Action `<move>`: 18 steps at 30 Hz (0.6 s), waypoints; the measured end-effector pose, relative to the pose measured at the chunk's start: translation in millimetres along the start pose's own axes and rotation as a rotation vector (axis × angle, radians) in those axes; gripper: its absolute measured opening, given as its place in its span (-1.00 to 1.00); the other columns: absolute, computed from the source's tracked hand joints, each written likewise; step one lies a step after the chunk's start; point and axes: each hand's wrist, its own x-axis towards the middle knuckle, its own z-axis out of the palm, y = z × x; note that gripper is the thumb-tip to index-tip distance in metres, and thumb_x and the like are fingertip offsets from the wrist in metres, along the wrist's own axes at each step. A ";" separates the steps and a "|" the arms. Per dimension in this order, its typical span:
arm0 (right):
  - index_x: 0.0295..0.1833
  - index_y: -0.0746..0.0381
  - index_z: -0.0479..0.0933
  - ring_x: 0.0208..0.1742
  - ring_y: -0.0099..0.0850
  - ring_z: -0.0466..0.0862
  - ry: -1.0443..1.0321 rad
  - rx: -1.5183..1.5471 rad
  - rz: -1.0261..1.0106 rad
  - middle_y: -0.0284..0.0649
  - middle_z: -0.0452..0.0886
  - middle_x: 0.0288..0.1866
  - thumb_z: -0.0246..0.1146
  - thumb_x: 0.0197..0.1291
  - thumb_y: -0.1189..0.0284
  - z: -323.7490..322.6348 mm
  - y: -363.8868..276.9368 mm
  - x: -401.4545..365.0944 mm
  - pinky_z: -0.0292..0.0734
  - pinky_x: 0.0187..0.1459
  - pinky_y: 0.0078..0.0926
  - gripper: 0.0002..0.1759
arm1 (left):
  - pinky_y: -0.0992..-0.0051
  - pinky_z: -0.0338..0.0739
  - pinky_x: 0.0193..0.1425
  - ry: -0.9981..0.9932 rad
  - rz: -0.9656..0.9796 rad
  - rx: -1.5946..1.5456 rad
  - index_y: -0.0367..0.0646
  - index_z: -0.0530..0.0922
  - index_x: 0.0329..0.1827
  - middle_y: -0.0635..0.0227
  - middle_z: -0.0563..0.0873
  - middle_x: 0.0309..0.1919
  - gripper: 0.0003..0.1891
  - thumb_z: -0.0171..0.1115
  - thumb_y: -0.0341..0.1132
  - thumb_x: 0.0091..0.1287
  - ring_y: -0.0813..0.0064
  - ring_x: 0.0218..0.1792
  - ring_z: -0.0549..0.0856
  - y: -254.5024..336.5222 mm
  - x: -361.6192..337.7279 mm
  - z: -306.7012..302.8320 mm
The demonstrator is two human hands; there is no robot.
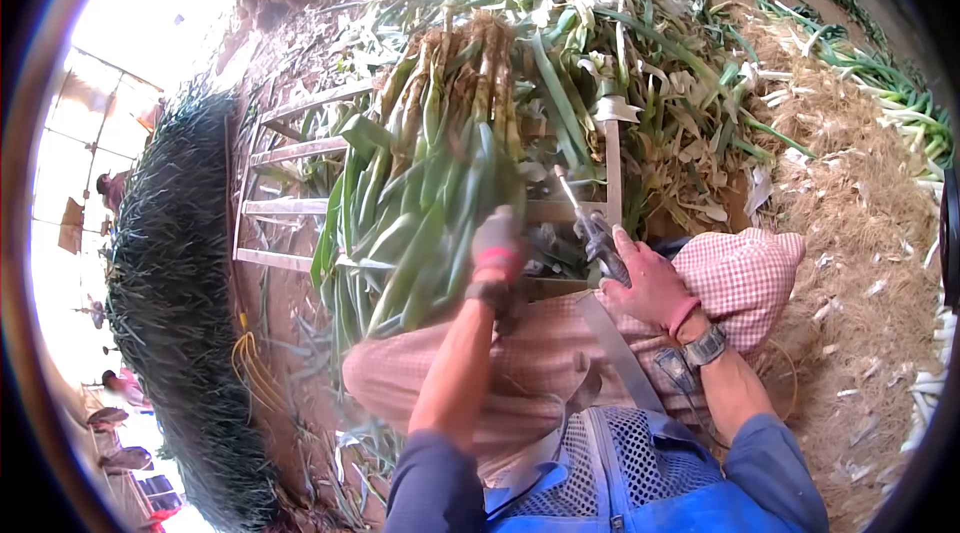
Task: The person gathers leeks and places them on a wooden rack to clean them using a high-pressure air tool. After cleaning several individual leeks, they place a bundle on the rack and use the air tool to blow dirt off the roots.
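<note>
Gloved worker with a bundle (440,183) of long green stalks at centre frame, roots pointing to the top. The left hand (497,258), at lower centre, is closed round the bundle's leaves. The right hand (650,283), just to its right, is clenched on a knife (590,223), with the blade angled up and left towards the stalks; whether it touches them cannot be told. The bundle lies across a pale wooden frame (300,148). Loose cut leaves (650,53) fill the top of the frame and dry husks (860,233) cover the right. A dark green heap (180,283) runs down the left edge.
</note>
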 end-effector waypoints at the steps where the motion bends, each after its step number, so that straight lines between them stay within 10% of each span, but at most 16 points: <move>1: 0.72 0.38 0.14 0.29 0.19 0.64 -0.002 0.002 0.003 0.27 0.59 0.26 0.41 0.29 0.08 -1.0 0.2 0.3 0.53 0.39 0.01 0.05 | -0.02 0.70 0.06 -0.086 -0.001 -0.049 -0.21 0.66 -0.05 -0.11 0.82 -0.13 -0.72 0.43 -0.22 0.33 -0.20 -0.06 0.81 6.5 -7.5 2.9; 6: 0.70 0.37 0.16 0.28 0.20 0.64 -0.002 -0.073 -0.003 0.25 0.59 0.27 0.41 0.28 0.11 -12.8 -6.4 7.1 0.57 0.32 0.01 0.02 | 0.05 0.61 0.27 -0.418 0.072 -0.156 -0.15 0.68 0.06 -0.06 0.78 0.07 -0.43 0.53 0.13 0.21 -0.10 0.17 0.74 40.6 -71.5 7.6; 9: 0.73 0.31 0.15 0.24 0.22 0.65 0.049 -0.104 0.054 0.24 0.59 0.25 0.40 0.29 0.13 -13.1 4.4 12.7 0.59 0.27 0.01 0.01 | 0.16 0.68 0.12 -0.173 0.112 -0.296 -0.25 0.71 0.12 -0.01 0.82 -0.08 -0.38 0.55 0.12 0.24 0.04 0.01 0.82 24.8 -67.3 18.8; 18: 0.78 0.06 0.14 0.24 0.17 0.68 -0.137 -0.141 -0.089 0.22 0.61 0.22 0.35 0.32 0.19 14.8 -10.4 5.3 0.58 0.33 0.03 -0.04 | -0.02 0.63 0.13 0.018 0.052 -0.173 -0.05 0.71 -0.05 -0.08 0.77 -0.05 -0.83 0.22 -0.25 0.44 -0.19 0.02 0.74 -4.6 -20.0 21.1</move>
